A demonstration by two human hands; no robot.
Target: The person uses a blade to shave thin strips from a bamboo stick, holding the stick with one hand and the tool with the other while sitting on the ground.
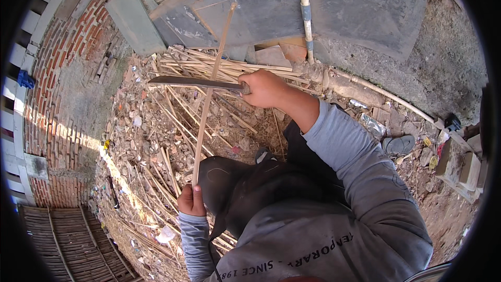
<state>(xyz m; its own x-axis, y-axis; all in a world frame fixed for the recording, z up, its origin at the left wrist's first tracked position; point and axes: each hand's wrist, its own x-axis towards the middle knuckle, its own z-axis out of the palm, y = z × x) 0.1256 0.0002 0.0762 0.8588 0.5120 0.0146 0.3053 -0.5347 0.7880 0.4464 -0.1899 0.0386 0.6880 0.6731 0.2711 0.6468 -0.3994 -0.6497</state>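
My right hand (263, 89) is closed round the handle of a machete (195, 82), whose long dark blade points left. The blade crosses a long pale bamboo strip (204, 120) near its middle; whether the two touch, I cannot tell. Low at the left, my left hand (191, 200) grips the near end of that strip, thumb on top, beside my knee. From there the strip slants up and away, its far end in front of the dark boards. Beyond the blade lies a pile of cut bamboo strips (235, 69) on the ground.
More loose strips (169, 169) lie among rubble to the left. A brick wall (68, 89) and a bamboo slat panel (68, 243) stand at the left. Dark boards (360, 10) and a white pipe (305, 0) lean at the back. A sandal (398, 144) lies at the right.
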